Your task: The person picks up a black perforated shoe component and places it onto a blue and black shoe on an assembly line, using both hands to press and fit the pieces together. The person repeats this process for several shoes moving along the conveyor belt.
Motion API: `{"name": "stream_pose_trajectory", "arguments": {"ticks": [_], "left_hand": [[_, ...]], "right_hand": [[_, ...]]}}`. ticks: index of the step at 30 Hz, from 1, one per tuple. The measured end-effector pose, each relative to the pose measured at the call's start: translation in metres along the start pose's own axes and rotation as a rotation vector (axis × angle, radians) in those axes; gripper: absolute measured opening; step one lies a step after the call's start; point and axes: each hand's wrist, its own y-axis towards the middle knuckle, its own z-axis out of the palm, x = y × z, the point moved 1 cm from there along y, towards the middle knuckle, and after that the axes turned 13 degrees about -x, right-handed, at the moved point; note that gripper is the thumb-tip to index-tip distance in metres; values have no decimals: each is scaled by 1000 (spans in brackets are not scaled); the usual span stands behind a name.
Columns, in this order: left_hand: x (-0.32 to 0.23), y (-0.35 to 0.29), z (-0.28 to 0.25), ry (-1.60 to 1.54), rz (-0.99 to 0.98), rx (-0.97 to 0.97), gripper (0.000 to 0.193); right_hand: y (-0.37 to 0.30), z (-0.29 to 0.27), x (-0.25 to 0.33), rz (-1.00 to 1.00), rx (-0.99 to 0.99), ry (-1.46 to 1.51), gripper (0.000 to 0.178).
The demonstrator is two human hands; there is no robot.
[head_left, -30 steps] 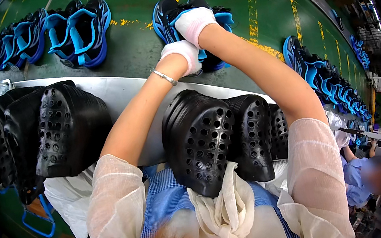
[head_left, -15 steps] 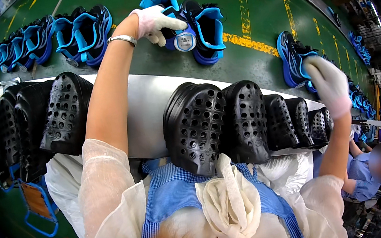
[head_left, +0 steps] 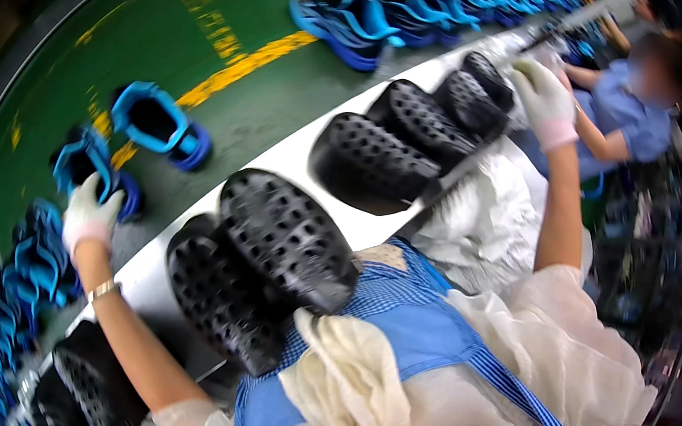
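While your arms spread wide over the green belt (head_left: 271,108), your left hand (head_left: 89,215), in a white glove, rests with fingers curled on a blue and black shoe (head_left: 89,168) at the belt's near edge; a second blue shoe (head_left: 159,124) lies just beside it. Black perforated moulds (head_left: 274,241) hang along the white rail (head_left: 306,160) between your arms. Your gloved right hand (head_left: 544,101) sits against the far moulds (head_left: 481,84); whether it grips anything, you cannot tell.
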Motion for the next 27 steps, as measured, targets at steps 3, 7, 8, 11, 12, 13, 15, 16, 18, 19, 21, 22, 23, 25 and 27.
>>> {"name": "stream_pose_trajectory", "arguments": {"ticks": [3,7,8,11,12,13,15,16,18,19,21,22,23,25,27], "left_hand": [[-43,-1,-20,-116,188,-178,44],[-87,-1,-12,-455,502,-20,42],[-89,-3,-3,-453,537,36,43],[-83,-1,20,-436,461,73,40],[-79,1,28,-479,425,108,36],[-74,4,41,-539,447,69,25],[-80,9,47,-507,421,108,20],[-83,11,50,-490,407,125,17],[-92,11,54,-520,410,88,14],[-97,11,56,-529,403,95,14],[-95,8,55,-547,369,66,14],[-90,6,64,-572,349,66,14],[-84,4,66,-576,361,55,14],[-79,1,58,-549,361,40,15],[-81,-2,56,-533,337,35,17]], "right_hand": [[-10,-1,-18,153,9,-122,26],[-26,8,-31,156,83,-133,30],[-28,12,-32,176,99,-120,32],[-33,12,-34,231,141,-130,38],[-34,11,-38,208,145,-173,39],[-34,10,-43,183,148,-215,40],[-35,11,-53,223,207,-281,42],[-36,14,-61,231,211,-277,43],[-41,25,-74,234,222,-262,45],[-44,26,-81,261,200,-249,46],[-43,35,-82,251,195,-258,45],[-42,36,-82,239,189,-257,45],[-41,41,-80,197,161,-238,44],[-43,46,-78,136,106,-192,43],[-46,49,-84,96,123,-248,46]]}}
